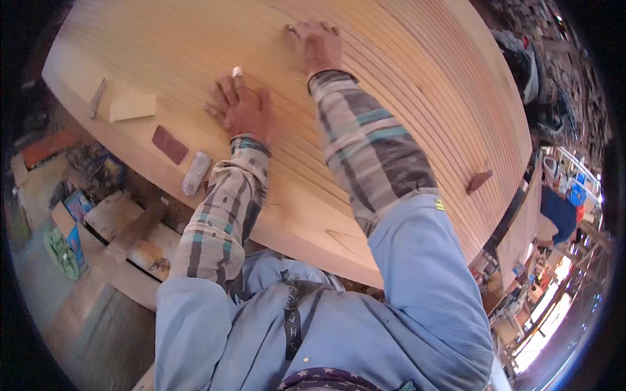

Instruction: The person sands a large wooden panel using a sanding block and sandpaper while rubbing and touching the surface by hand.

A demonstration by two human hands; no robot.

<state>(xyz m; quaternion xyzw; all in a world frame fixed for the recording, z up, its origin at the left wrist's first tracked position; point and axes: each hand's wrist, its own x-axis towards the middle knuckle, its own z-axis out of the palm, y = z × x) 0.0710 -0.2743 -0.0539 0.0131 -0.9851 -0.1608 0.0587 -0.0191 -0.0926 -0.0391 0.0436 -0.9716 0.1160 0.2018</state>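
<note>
A large pale wooden panel point(391, 98) with long parallel grooves spreads out in front of me. My left hand point(244, 111) lies on it with fingers spread, slightly blurred; one fingertip is wrapped in white. Farther forward and to the right, my right hand point(316, 47) rests on the grooves with its fingers curled down, and whatever is under them is hidden. Left of my left forearm are a dark red sandpaper piece point(170, 144) and a whitish wrapped block point(196, 173). A pale square sheet point(133, 107) lies farther left.
A thin tool point(98, 98) lies near the panel's left edge. On the right part stands a small reddish-brown piece point(479, 182). Boxes and a green bundle point(61, 253) are on the floor at the left. Cluttered shelves and dark bags are beyond the right edge.
</note>
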